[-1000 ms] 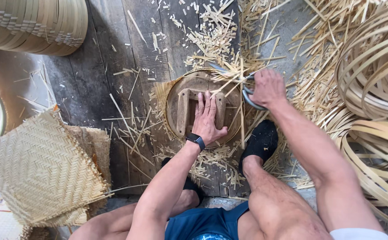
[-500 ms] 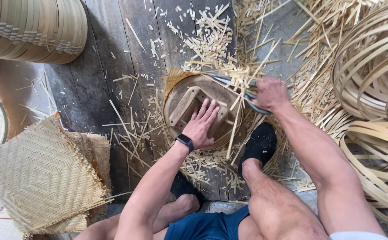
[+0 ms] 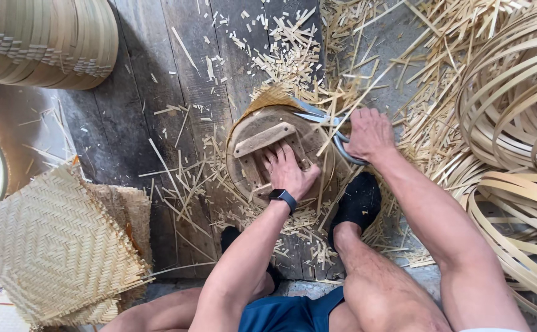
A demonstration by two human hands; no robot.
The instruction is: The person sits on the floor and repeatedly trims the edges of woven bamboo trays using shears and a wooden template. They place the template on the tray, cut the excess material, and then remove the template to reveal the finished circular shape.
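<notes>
Near the centre of the frame a round wooden form (image 3: 281, 157) lies on the plank floor (image 3: 139, 117) with woven bamboo pressed beneath it, a fringe of loose strip ends showing along its upper edge. The left hand (image 3: 290, 172) lies flat on the form's cross-brace, fingers (image 3: 281, 155) stretched forward and close together, holding nothing but bearing down. The right hand (image 3: 370, 134), right of centre, is closed around the handles of a pair of shears (image 3: 324, 123), fingers curled tight; the blades point left along the form's upper right rim, in among the protruding strips. To do this trimming well, it seems best to keep firm downward weight through the left palm so the form cannot shift on the weave, and to run the blades close against the wooden rim, using it as the guide for an even edge. Short bites look safer than long ones, since the strips are springy and cross at angles. The left fingers should stay well inside the rim, clear of the blades. A foot in a black shoe (image 3: 356, 200) sits just below the form; cut slivers litter the floor, and flat woven mats (image 3: 53, 246) lie at lower left.
</notes>
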